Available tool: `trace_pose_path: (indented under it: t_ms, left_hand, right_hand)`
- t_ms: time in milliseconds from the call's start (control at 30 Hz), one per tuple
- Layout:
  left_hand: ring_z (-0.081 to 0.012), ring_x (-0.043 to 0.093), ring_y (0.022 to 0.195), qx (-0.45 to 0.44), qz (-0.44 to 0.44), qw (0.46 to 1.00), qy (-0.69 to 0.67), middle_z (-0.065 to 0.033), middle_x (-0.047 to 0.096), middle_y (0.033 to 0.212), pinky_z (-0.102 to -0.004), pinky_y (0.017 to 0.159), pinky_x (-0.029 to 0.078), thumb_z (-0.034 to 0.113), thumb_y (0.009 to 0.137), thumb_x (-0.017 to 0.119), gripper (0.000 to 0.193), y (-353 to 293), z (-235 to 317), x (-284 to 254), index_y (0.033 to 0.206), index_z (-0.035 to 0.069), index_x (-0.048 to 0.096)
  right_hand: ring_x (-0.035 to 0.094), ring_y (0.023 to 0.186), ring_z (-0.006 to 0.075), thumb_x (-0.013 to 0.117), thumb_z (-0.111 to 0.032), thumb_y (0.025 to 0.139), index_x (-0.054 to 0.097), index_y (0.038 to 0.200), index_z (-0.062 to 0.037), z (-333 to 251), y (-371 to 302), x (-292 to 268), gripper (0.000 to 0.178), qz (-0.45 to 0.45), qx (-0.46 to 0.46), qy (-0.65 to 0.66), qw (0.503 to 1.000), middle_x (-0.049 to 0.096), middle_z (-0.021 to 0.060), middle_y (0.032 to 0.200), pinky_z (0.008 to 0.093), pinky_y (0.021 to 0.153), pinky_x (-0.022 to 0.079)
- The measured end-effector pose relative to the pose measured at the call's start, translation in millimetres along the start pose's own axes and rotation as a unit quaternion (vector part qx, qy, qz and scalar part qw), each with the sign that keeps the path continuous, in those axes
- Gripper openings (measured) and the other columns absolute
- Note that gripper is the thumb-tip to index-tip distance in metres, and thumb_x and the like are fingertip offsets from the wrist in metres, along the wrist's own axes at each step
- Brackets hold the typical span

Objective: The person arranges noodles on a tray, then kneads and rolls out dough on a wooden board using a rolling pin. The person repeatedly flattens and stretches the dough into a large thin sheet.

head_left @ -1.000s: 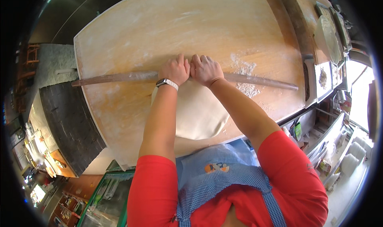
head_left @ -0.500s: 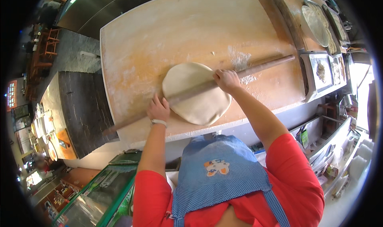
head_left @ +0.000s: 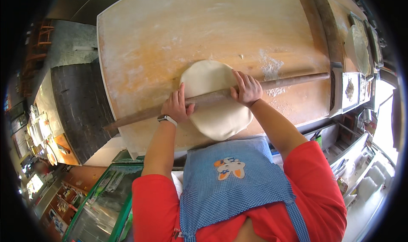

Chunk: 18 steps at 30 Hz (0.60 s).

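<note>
A long wooden rolling pin (head_left: 293, 80) lies slantwise across a round, flat sheet of pale dough (head_left: 221, 122), its right end farther away than its left. My left hand (head_left: 175, 105), with a watch on the wrist, grips the pin at the dough's left edge, thumb on the near side. Over the dough's right edge, my right hand (head_left: 248, 88) rests on the pin with its fingers bent over it and the thumb spread inward. The pin hides a strip across the dough's middle, and its left end sticks out past the board's edge.
The dough lies on a large wooden board (head_left: 170, 42) dusted with flour; a whiter flour patch (head_left: 270, 67) is right of the dough. Trays with food (head_left: 350, 89) and a pale round sheet-like thing (head_left: 357, 48) stand at the far right. A green-framed case (head_left: 102, 199) is at lower left.
My hands have changed their hold on the rolling pin; the fingers now reach farther over it and the thumbs point inward. The view has shifted a little, and the pin lies less steeply.
</note>
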<state>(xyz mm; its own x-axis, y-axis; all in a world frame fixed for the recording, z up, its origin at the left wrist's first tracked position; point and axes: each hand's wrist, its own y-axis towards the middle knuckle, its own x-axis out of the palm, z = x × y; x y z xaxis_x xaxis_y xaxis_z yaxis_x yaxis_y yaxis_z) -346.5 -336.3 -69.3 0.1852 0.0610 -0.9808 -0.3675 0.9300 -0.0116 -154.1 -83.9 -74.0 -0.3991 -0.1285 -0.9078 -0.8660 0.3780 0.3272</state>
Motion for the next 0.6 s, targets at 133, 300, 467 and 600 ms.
trace_pose_path:
  t_ms: [133,300,467,600]
  left_hand:
    - [-0.0282,0.063,0.084,0.077,-0.061,0.995,-0.001,-0.0168,0.059,0.101,-0.0398,0.065,0.056,0.047,0.079,0.066,0.092,27.5,-29.2,-11.2,0.149,-0.004,0.032]
    - [-0.0285,0.063,0.075,0.171,-0.032,0.985,-0.015,-0.0137,0.065,0.086,-0.0393,0.061,0.054,0.042,0.078,0.069,0.091,53.9,-64.0,-1.9,0.151,0.001,0.031]
    - [-0.0301,0.062,0.069,0.181,-0.031,0.983,-0.003,-0.0123,0.065,0.079,-0.0423,0.061,0.052,0.036,0.081,0.067,0.081,78.9,-85.6,-8.0,0.149,0.005,0.036]
    - [-0.0306,0.063,0.077,0.122,0.072,0.99,0.001,-0.0117,0.065,0.086,-0.0433,0.067,0.051,0.035,0.084,0.064,0.069,94.9,-89.7,-6.4,0.144,0.007,0.044]
  right_hand:
    - [0.065,0.095,0.0242,0.069,-0.036,0.076,0.049,0.14,-0.0097,1.0,20.1,7.4,0.073,-0.019,-0.019,0.011,1.0,0.065,0.0081,0.109,0.036,0.08,0.053]
    - [0.065,0.088,0.0251,0.069,-0.035,0.077,0.049,0.14,-0.0073,1.4,43.0,12.9,0.071,-0.024,-0.047,0.007,0.999,0.065,0.009,0.101,0.0364,0.074,0.054]
    - [0.065,0.085,0.0257,0.068,-0.042,0.079,0.054,0.133,-0.0078,1.4,54.5,29.6,0.066,-0.026,-0.01,-0.017,0.999,0.064,0.0088,0.094,0.0372,0.073,0.054]
    - [0.066,0.082,0.0274,0.065,-0.039,0.081,0.062,0.116,-0.0088,-1.4,63.4,40.8,0.047,0.028,0.031,-0.028,0.999,0.067,0.0098,0.086,0.0388,0.071,0.054]
